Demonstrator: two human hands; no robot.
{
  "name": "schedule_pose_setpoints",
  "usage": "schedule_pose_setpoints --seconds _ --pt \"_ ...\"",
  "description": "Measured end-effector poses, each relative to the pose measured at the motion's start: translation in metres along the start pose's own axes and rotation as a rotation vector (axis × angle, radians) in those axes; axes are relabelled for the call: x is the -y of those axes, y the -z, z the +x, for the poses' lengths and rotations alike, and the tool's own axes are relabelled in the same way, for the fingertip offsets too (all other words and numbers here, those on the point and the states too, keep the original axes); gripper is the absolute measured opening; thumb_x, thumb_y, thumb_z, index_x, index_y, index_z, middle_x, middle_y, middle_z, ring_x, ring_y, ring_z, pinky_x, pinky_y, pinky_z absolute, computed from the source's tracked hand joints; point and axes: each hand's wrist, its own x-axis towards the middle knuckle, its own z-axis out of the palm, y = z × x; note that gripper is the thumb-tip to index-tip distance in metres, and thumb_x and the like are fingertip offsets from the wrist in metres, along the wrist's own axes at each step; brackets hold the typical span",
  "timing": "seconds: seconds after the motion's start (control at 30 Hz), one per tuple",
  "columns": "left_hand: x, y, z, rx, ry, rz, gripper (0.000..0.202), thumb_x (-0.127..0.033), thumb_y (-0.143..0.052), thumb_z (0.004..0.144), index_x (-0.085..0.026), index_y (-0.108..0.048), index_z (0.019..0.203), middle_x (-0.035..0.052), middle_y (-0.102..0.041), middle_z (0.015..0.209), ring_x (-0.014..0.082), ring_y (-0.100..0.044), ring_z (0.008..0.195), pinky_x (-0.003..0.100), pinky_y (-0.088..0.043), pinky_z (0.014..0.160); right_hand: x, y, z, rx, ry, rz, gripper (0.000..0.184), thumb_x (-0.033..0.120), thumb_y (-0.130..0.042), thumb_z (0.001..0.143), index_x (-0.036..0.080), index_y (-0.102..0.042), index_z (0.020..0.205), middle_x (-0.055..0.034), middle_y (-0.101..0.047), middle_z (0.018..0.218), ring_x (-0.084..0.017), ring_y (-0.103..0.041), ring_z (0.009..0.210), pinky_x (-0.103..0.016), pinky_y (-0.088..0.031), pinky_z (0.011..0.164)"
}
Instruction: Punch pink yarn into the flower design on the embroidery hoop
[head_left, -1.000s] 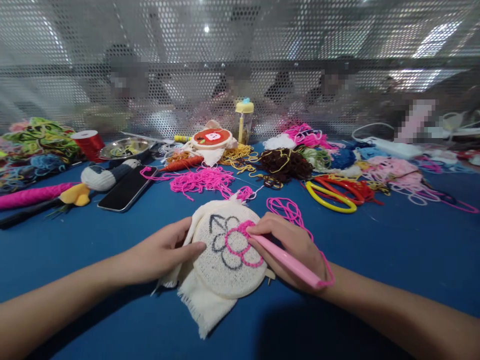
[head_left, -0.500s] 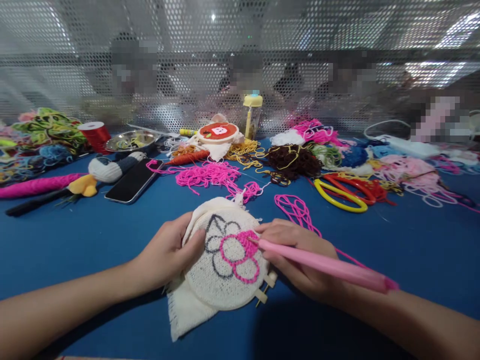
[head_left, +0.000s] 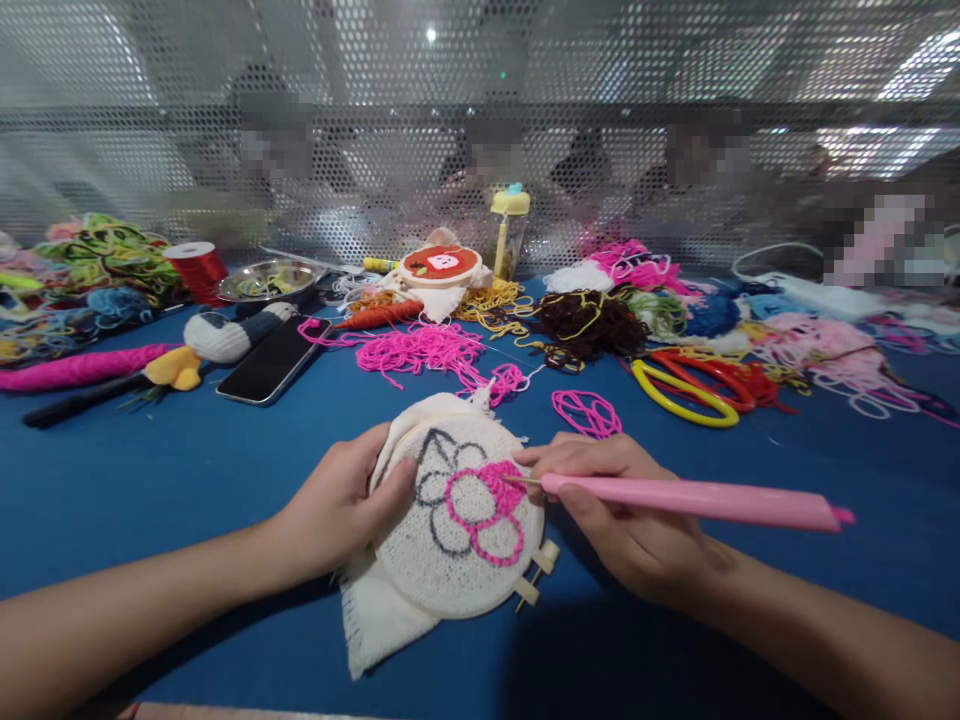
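My left hand (head_left: pixel 356 490) grips the left rim of an embroidery hoop (head_left: pixel 442 590), its thumb on top of the white cloth. Dark flower outlines mark the cloth, and one petal is filled with pink yarn stitches (head_left: pixel 504 485); two more rings are traced in pink. A pink punch needle (head_left: pixel 690 500) lies in the closed fingers of my right hand (head_left: pixel 615 490). Its metal tip meets or hovers just over the filled petal; I cannot tell which. Wooden screw blocks (head_left: pixel 538 575) stick out at the hoop's lower right. A loose cloth corner hangs at lower left.
Pink yarn (head_left: pixel 427 350) lies behind the hoop, with a smaller pink loop (head_left: pixel 587 412) beside it. A phone (head_left: pixel 274 365), a metal dish (head_left: pixel 270 280), a second hoop (head_left: pixel 439 265), yellow handles (head_left: pixel 684 393) and brown yarn (head_left: pixel 589 320) sit farther back, before a perforated metal panel (head_left: pixel 405 60).
The punch needle has swung to a flatter angle and shifted right, with more of its metal shaft showing. My right hand moved slightly right. The left hand still holds the hoop.
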Motion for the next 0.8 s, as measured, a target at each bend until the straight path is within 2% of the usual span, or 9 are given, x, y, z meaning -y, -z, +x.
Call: schedule_pose_setpoints --seconds 0.1,0.27,0.47,0.63,0.8 --pt "-0.0014 0.0009 -0.0002 0.003 0.005 0.012 0.022 -0.032 -0.034 0.080 -0.016 -0.047 0.077 0.0005 -0.056 0.071 0.0123 -0.049 0.062 0.022 -0.040 0.058 0.0000 -0.0012 0.0001 -0.015 0.008 0.043 0.015 0.014 -0.045 0.080 0.023 -0.042 0.092 -0.0007 -0.056 0.079 -0.015 -0.058 0.086 -0.033 -0.046 0.079" --pt "-0.0024 0.0015 -0.0010 0.011 0.008 0.014 0.022 -0.033 -0.034 0.081 -0.015 -0.047 0.078 0.0003 -0.055 0.070 0.0124 -0.048 0.061 0.023 -0.039 0.057 -0.0017 -0.0024 -0.0013 -0.026 -0.012 0.133 0.012 0.016 -0.043 0.081 0.023 -0.041 0.090 -0.0013 -0.055 0.077 -0.015 -0.057 0.079 -0.034 -0.049 0.072" --pt "-0.0034 0.0007 -0.0021 0.012 -0.003 -0.005 0.022 -0.033 -0.034 0.081 -0.016 -0.047 0.079 0.0010 -0.056 0.074 0.0127 -0.049 0.065 0.023 -0.040 0.060 0.0013 -0.0017 0.0022 -0.053 0.016 0.056 0.004 0.019 -0.045 0.081 0.022 -0.045 0.085 -0.0004 -0.054 0.073 -0.013 -0.056 0.071 -0.028 -0.048 0.065" --pt "-0.0043 0.0003 -0.0034 0.001 0.008 -0.032 0.024 -0.036 -0.035 0.081 -0.015 -0.048 0.079 0.0001 -0.054 0.070 0.0122 -0.048 0.062 0.022 -0.040 0.057 0.0007 -0.0020 0.0047 -0.045 0.068 0.074 0.007 0.018 -0.049 0.079 0.021 -0.048 0.085 -0.0002 -0.054 0.072 -0.012 -0.056 0.070 -0.027 -0.047 0.065" --pt "-0.0050 0.0022 -0.0054 0.003 -0.001 -0.112 0.025 -0.036 -0.038 0.080 -0.015 -0.049 0.089 -0.0003 -0.055 0.069 0.0119 -0.050 0.060 0.021 -0.041 0.056 0.0040 0.0019 0.0066 -0.005 0.122 0.032 0.004 0.020 -0.051 0.079 0.021 -0.051 0.083 -0.0002 -0.057 0.074 -0.012 -0.056 0.073 -0.027 -0.048 0.068"
